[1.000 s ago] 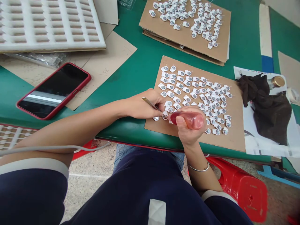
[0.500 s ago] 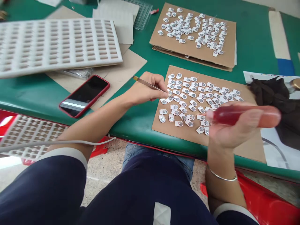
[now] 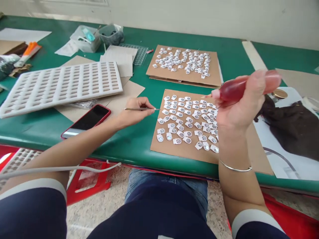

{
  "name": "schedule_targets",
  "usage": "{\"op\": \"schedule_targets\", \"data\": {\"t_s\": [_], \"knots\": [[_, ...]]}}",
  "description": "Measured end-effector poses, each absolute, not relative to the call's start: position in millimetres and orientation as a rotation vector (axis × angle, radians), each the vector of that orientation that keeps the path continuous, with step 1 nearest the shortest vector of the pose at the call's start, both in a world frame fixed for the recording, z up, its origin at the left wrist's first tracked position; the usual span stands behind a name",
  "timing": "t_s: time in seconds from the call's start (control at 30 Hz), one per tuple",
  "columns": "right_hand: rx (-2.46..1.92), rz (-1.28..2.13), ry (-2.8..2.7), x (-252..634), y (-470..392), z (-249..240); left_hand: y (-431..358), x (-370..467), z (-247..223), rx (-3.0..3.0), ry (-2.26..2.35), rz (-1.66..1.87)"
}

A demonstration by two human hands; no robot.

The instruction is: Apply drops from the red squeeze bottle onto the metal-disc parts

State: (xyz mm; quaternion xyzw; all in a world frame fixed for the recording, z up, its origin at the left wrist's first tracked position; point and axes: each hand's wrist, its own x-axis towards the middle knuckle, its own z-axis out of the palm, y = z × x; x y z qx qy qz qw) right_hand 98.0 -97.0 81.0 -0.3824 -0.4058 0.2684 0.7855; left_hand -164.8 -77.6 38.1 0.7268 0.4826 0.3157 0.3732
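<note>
Thin metal tweezers point(image 3: 137, 109) are pinched in my left hand point(image 3: 136, 112), their tip just off the left edge of a cardboard sheet point(image 3: 164, 146). Rows of small white tabs with round silvery pieces point(image 3: 187, 140) cover that sheet. My right hand point(image 3: 240, 106) is wrapped round a red squeeze bottle point(image 3: 233, 89), raised above the sheet's right part with its narrow nozzle pointing left. The hand and forearm hide some of the pieces.
Behind lies a cardboard stack point(image 3: 152, 71) with more pieces. To the left are a white slotted tray point(image 3: 74, 81), a red-edged phone point(image 3: 87, 121) and plastic tubs point(image 3: 112, 35). Dark cloth point(image 3: 294, 129) lies right. A cable point(image 3: 62, 168) crosses my left forearm.
The view has tilted up, showing more of the table's back. My left hand has moved left off the sheet with the tweezers. My right hand has lifted the bottle away from the pieces.
</note>
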Motion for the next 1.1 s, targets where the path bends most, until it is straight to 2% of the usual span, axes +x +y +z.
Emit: {"op": "schedule_targets", "data": {"t_s": [0.3, 0.6, 1.1], "knots": [[-0.895, 0.626, -0.978, 95.5, -101.5, 71.4, -100.0, -172.6, 9.1, 2.203, 1.158, 0.816], [-1.018, 0.762, -1.197, 34.8, -116.9, 40.1, -126.8, -182.4, 9.0, 2.438, 0.826, 0.644], [-1.102, 0.808, -1.272, 33.1, -121.6, 19.0, -134.0, -174.6, 6.6, 2.563, 0.791, 0.513]]}}
